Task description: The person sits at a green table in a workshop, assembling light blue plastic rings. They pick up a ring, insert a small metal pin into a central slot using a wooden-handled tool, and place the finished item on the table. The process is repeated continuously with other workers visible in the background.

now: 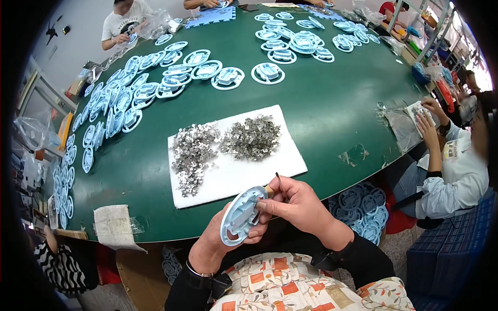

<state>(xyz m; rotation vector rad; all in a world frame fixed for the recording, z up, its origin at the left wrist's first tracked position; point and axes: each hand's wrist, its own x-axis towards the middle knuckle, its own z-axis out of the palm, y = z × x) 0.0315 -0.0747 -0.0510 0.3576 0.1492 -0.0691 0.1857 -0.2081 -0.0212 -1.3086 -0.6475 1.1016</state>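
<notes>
My left hand (211,237) grips a light blue oval plastic part (241,210) with a raised frame inside, tilted up on edge over my lap. Close against its right side is my right hand (300,206), thumb and fingers pinched together at the part's inner frame. From between those fingers a thin dark rod-like tool (278,180) sticks up; its other end is hidden. Just beyond both hands lies a white foam board (228,191). On it are two heaps of small silvery metal clips, a left heap (192,155) and a right heap (251,137).
Light blue parts (119,101) spread along the green table's (332,124) left side, with more (306,41) at the far side. A cloth pad (115,224) hangs over the near edge. Below right sits a pile of blue parts (363,207). Co-workers sit around, one person (456,160) at right.
</notes>
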